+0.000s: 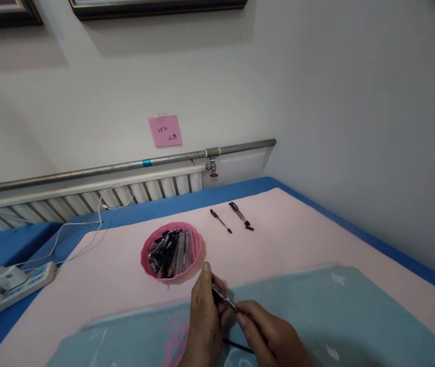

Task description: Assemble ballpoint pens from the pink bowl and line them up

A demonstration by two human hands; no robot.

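A black pen is held between my two hands, tilted down toward the right. My left hand is closed around its upper part, thumb pointing up. My right hand pinches the lower end with thumb and fingertips. Beyond my left hand stands a pink scalloped bowl with many black pens and clear pen tubes in it. Farther back lie a single pen, a pair of pens side by side and a small black cap. Under my hands runs a thin dark strip, its kind unclear.
A blue-green mat lies over a pink sheet on the blue table edge. At left is a power strip with a charger and white cables. Behind are a radiator and a pipe.
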